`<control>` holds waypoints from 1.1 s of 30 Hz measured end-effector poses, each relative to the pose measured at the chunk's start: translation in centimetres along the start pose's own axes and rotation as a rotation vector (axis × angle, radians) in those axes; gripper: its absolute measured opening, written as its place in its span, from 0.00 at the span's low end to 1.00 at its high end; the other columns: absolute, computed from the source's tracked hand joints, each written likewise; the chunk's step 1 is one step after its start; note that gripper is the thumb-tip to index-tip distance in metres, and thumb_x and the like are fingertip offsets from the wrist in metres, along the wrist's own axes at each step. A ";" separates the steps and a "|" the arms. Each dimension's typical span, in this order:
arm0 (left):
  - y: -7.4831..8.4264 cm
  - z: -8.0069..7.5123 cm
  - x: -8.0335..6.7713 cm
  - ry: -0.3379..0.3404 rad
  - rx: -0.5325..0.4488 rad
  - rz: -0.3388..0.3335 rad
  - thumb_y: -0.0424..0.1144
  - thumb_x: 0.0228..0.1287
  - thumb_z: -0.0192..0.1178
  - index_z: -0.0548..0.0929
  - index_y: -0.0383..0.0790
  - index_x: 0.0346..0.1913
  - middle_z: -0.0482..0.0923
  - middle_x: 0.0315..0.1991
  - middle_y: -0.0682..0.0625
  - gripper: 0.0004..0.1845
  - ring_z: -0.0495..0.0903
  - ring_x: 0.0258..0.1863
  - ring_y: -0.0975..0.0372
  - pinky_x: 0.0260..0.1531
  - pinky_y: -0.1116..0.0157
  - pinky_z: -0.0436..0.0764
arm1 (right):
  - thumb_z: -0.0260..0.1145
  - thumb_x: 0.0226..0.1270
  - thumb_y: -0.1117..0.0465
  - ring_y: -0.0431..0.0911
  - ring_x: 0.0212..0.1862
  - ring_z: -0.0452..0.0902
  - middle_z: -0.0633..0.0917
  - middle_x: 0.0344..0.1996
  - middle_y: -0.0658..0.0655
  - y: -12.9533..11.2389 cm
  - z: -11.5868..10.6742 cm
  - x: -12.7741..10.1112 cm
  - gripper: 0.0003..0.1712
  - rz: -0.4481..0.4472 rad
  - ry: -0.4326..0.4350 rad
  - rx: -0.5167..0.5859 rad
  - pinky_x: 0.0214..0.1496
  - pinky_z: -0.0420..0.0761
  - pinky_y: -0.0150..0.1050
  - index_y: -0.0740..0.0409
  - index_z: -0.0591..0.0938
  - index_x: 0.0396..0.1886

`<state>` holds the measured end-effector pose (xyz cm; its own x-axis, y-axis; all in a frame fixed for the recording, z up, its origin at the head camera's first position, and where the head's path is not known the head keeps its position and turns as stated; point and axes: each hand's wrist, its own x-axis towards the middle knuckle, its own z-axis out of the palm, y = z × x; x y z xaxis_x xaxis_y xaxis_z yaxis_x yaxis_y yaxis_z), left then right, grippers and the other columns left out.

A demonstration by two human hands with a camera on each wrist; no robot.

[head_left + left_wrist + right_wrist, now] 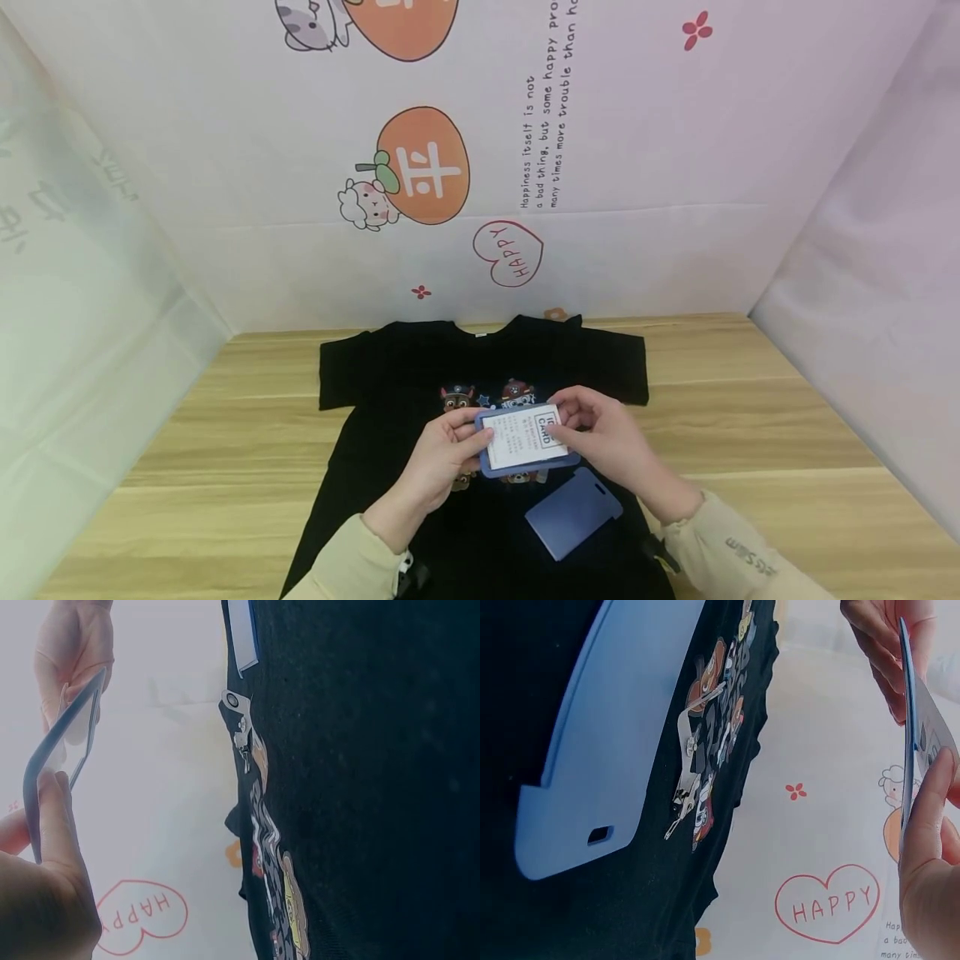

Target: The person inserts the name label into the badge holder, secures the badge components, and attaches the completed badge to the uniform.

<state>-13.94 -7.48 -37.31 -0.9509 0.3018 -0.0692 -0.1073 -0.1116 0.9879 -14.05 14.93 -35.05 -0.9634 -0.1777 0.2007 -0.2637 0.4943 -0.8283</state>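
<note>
Evidently, both hands were busy with one white ID card (517, 442) and the blue holder (564, 462) under it, above the printed front of a black T-shirt (382, 458). The left hand (442, 454) pinched the holder and card at their left edge, thumb on the card's face. The right hand (600, 433) pinched the card at the end lettered "ID CARD", thumb on top, other fingers bent behind it. From the right wrist, the card stood at an angle to the holder, partly apart from it. A second blue piece (573, 512), with a slot near one end, lay slantwise on the shirt, nearer the right hand. The wrist views also showed a small strap with a metal clip (684, 742) on the shirt, which was spread over the wood-grained tabletop (750, 417) before a printed white cloth (637, 125).
</note>
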 end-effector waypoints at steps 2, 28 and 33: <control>0.0 0.0 0.0 0.001 0.007 0.000 0.31 0.67 0.56 0.71 0.26 0.58 0.81 0.49 0.35 0.19 0.85 0.41 0.57 0.41 0.63 0.84 | 0.70 0.57 0.68 0.42 0.29 0.76 0.79 0.28 0.54 0.0 0.1 0.0 0.14 -0.002 -0.002 0.000 0.31 0.78 0.28 0.62 0.80 0.43; 0.2 -0.1 -0.1 0.044 0.075 0.009 0.31 0.66 0.57 0.73 0.28 0.57 0.82 0.48 0.36 0.18 0.86 0.39 0.54 0.38 0.62 0.84 | 0.74 0.51 0.66 0.42 0.30 0.72 0.76 0.28 0.53 0.5 0.2 0.0 0.19 -0.074 0.085 -0.113 0.31 0.75 0.28 0.61 0.79 0.44; 0.1 -0.1 -0.1 0.048 0.078 0.008 0.31 0.66 0.57 0.73 0.28 0.57 0.82 0.48 0.36 0.18 0.86 0.39 0.55 0.38 0.62 0.84 | 0.72 0.55 0.64 0.43 0.34 0.75 0.79 0.37 0.57 0.4 0.0 0.1 0.23 0.029 -0.004 -0.024 0.33 0.78 0.29 0.62 0.77 0.50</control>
<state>-13.87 -7.66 -37.19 -0.9646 0.2553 -0.0664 -0.0787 -0.0386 0.9961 -14.24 15.12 -35.36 -0.9705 -0.1661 0.1746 -0.2366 0.5193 -0.8212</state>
